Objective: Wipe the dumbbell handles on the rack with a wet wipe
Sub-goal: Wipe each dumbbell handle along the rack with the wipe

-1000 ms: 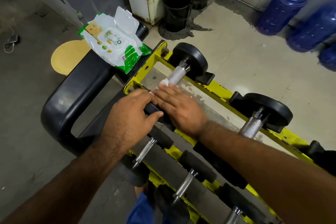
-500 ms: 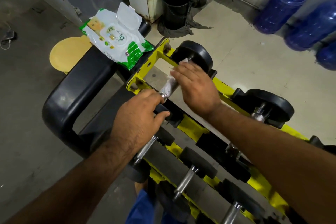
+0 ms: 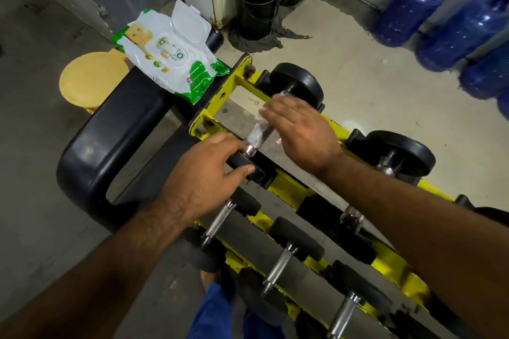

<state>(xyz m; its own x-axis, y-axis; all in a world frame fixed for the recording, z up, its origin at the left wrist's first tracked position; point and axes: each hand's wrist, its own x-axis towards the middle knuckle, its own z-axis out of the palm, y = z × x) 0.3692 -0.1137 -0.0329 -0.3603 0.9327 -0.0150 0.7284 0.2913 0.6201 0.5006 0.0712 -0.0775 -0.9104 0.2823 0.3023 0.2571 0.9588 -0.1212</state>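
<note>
A yellow dumbbell rack (image 3: pixel 286 187) runs from the middle to the lower right, loaded with several black dumbbells. On the top-left dumbbell, the knurled steel handle (image 3: pixel 257 133) shows between my hands. My right hand (image 3: pixel 300 129) wraps a white wet wipe (image 3: pixel 261 114) round the far part of that handle, near the far black head (image 3: pixel 298 85). My left hand (image 3: pixel 203 179) grips the near black head (image 3: pixel 242 164) of the same dumbbell. The lower-row handles (image 3: pixel 279 264) lie bare.
An open green-and-white wipes pack (image 3: pixel 170 60) lies on a black padded bench (image 3: pixel 110 129) left of the rack. Two black buckets (image 3: pixel 254 5) stand behind, blue water jugs (image 3: pixel 413 3) at the upper right, a yellow round stool (image 3: pixel 91 80) at the left.
My right hand has slid with the wipe along the handle from its near end to its far end, baring the knurled steel. My left hand has stayed on the near head.
</note>
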